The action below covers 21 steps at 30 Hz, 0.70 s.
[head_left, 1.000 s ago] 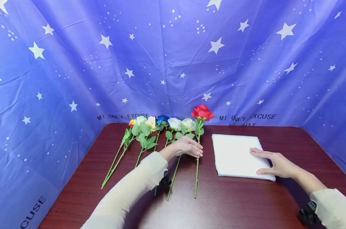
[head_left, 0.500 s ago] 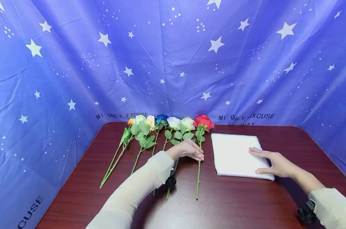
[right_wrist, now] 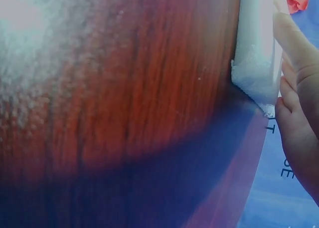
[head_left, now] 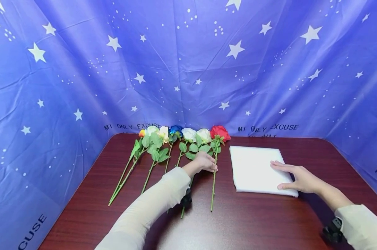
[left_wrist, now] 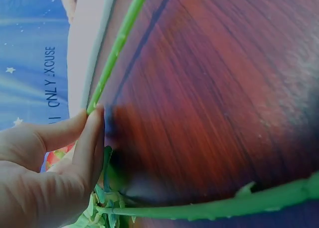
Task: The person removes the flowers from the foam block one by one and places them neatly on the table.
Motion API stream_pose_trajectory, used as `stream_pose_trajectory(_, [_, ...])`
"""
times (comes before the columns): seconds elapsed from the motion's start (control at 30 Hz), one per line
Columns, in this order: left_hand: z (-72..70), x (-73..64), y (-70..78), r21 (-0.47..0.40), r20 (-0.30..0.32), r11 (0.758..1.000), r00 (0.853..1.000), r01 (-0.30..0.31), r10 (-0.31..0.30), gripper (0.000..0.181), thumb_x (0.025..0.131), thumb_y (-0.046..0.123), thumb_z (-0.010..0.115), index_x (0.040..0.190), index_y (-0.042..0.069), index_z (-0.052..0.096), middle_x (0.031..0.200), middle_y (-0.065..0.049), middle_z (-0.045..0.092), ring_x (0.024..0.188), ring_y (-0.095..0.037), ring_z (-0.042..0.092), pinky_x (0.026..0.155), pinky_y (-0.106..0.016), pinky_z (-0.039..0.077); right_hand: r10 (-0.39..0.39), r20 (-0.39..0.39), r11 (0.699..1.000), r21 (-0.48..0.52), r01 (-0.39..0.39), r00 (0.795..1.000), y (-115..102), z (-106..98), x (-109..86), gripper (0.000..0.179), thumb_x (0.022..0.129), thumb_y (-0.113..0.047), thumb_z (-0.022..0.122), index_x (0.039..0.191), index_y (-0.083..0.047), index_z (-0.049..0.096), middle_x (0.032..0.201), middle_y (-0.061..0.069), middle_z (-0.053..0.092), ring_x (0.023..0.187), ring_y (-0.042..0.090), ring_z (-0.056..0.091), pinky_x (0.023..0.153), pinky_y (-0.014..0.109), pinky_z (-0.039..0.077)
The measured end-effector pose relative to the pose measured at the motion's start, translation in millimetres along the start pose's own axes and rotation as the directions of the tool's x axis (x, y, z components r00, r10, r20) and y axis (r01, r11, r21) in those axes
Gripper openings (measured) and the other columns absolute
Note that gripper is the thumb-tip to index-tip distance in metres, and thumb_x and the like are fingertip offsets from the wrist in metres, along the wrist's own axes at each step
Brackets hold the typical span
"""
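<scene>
My left hand (head_left: 204, 162) pinches the green stem of a red rose (head_left: 220, 133) between thumb and fingers, as the left wrist view shows close up at the stem (left_wrist: 119, 43). The stem casts a shadow on the wood beside it, and its bloom is at the table's back edge. Under and beside the left forearm lie a pale green-white rose (head_left: 204, 135) and a white rose (head_left: 189, 134). My right hand (head_left: 302, 178) rests with extended fingers on the right side of a white foam slab (head_left: 257, 170), thumb near its front edge.
Further left lie a blue rose (head_left: 176, 131), a cream rose (head_left: 164, 133), another whitish rose (head_left: 152, 130) and an orange-yellow flower (head_left: 142, 133), their stems toward the front. A starry blue curtain (head_left: 188, 69) surrounds the dark wooden table (head_left: 254, 222).
The red rose's bloom has come down toward the table, and its stem has since shifted slightly left. My left fingers have closed around the stem. The right hand stays on the foam slab.
</scene>
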State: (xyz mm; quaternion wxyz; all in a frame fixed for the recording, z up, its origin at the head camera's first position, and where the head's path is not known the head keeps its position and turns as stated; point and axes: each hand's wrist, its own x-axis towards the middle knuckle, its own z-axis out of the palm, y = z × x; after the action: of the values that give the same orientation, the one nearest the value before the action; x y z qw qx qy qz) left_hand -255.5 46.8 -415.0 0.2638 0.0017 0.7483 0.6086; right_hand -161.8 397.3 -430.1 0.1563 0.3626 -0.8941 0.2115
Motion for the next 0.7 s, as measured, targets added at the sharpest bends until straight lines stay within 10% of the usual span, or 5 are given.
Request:
stream_pose_trajectory(0.27, [-1.0,-6.0,4.8,0.118,-0.078,0.99,0.994,-0.073,0.082,0.027,0.073,-0.017,0.07,0.1,-0.016,0.067,0.101,-0.03,0.069,0.092,-0.039,0.07,0.069,-0.028,0.063,0.025,0.027,1.0,-0.009,-0.025,0.999,3,-5,1.8,0.075,0.062,-0.027,0.088,0.127,-0.003,0.061,0.142,-0.03,0.037,0.131,-0.025,0.023,0.101,-0.01,0.018])
stream_pose_trajectory(0.53, [-19.7,-20.3,14.9,0.172,-0.015,0.969,0.983,-0.176,0.181,0.03,0.08,-0.008,0.068,0.11,-0.012,0.065,0.1,-0.028,0.071,0.091,-0.035,0.072,0.072,-0.028,0.063,0.106,0.069,0.991,-0.09,-0.099,0.992,4,-14,16.3,0.074,0.058,-0.04,0.088,0.12,-0.007,0.066,0.121,0.012,0.069,0.122,-0.028,0.023,0.096,-0.011,0.018])
stream_pose_trajectory(0.7, [-51.2,-38.8,16.3,0.468,0.062,0.812,0.93,-0.348,0.363,0.033,0.088,0.009,0.068,0.12,0.001,0.065,0.112,-0.016,0.072,0.098,-0.028,0.072,0.084,-0.03,0.06,0.105,-0.006,0.988,-0.109,-0.105,0.994,1,-21,25.1,0.07,0.058,-0.032,0.09,0.118,-0.005,0.067,0.116,0.018,0.07,0.121,-0.031,0.024,0.097,-0.011,0.019])
